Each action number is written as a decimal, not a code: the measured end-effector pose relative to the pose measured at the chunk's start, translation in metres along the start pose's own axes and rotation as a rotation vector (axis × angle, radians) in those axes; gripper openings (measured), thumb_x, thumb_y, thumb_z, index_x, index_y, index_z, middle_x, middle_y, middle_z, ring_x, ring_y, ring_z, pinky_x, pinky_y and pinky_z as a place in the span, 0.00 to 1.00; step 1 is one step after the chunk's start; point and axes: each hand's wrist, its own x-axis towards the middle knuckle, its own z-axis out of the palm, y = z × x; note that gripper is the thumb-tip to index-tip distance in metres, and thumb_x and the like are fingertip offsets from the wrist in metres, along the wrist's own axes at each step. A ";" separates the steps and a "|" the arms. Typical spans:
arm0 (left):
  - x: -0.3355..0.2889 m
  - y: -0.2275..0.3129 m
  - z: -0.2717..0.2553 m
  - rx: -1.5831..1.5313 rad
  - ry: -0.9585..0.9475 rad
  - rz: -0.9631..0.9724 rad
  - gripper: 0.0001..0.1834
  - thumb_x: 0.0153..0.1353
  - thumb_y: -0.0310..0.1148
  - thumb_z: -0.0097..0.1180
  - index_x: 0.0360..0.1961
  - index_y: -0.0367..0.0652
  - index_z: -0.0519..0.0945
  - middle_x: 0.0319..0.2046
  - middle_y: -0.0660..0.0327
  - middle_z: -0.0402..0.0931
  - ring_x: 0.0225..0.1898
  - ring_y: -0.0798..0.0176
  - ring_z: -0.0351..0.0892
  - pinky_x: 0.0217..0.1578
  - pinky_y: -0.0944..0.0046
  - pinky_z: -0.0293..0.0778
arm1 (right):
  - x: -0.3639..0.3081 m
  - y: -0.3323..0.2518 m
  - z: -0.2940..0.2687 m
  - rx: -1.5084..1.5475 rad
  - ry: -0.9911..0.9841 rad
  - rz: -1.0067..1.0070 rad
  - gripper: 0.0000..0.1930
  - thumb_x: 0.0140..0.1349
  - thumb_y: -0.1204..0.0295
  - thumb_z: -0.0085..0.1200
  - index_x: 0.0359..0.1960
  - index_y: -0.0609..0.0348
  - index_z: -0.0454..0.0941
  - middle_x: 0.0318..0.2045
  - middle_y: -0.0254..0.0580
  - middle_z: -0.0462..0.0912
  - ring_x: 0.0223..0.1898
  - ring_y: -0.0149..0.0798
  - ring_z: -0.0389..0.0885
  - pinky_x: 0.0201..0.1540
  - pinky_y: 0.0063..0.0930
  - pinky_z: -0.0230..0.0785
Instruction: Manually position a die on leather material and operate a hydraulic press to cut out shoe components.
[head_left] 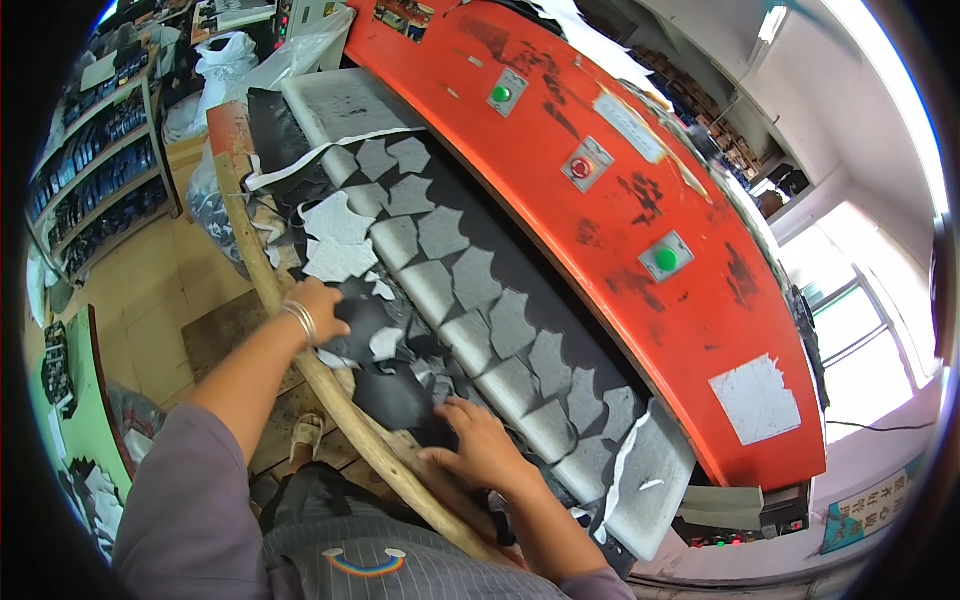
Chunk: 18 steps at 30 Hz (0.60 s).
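Note:
My left hand (318,310) hovers over or touches the edge of dark leather-like pieces (360,322), its thumb and fingers apart. My right hand (484,446) is at the near end of the same dark pieces, fingers spread, close to a black sheet (400,400); I cannot tell whether it touches it. Small white and grey scraps (385,343) lie among them. White-grey cut pieces (338,235) are stacked just beyond my left hand. Rows of grey cut pieces (478,280) with curved edges lie on a dark sheet across the pale cutting board (345,100).
A large red press beam (640,150) with green and red buttons (580,167) spans behind the board. A wooden rail (340,400) runs along my side. Shelves of dark parts (100,150) and a green table (80,370) stand left; plastic bags (222,70) are at the far left.

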 end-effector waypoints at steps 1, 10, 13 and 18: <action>0.001 -0.002 -0.003 0.048 -0.015 0.018 0.26 0.46 0.49 0.67 0.47 0.51 0.81 0.47 0.53 0.74 0.51 0.47 0.71 0.54 0.52 0.67 | 0.022 -0.007 0.008 0.001 -0.003 0.004 0.38 0.50 0.48 0.62 0.57 0.61 0.69 0.60 0.54 0.67 0.57 0.55 0.67 0.59 0.44 0.61; 0.080 -0.083 -0.043 -0.939 -0.067 0.182 0.25 0.47 0.29 0.65 0.49 0.45 0.76 0.31 0.53 0.76 0.37 0.55 0.78 0.40 0.58 0.73 | 0.118 -0.062 0.032 -0.050 -0.081 0.488 0.46 0.47 0.53 0.66 0.64 0.61 0.58 0.50 0.57 0.74 0.51 0.54 0.74 0.52 0.45 0.65; 0.167 -0.143 -0.054 -0.511 0.219 0.185 0.17 0.48 0.33 0.65 0.39 0.39 0.81 0.42 0.47 0.74 0.47 0.45 0.72 0.51 0.54 0.69 | 0.136 -0.080 0.031 -0.041 0.035 0.559 0.37 0.48 0.59 0.66 0.59 0.61 0.65 0.45 0.55 0.76 0.46 0.54 0.76 0.47 0.44 0.67; 0.233 -0.173 -0.055 -0.328 0.169 0.118 0.23 0.48 0.35 0.66 0.46 0.38 0.79 0.49 0.53 0.73 0.54 0.48 0.68 0.57 0.52 0.64 | 0.167 -0.093 -0.012 0.072 0.105 0.395 0.15 0.52 0.70 0.62 0.39 0.63 0.76 0.32 0.49 0.77 0.37 0.53 0.78 0.41 0.38 0.71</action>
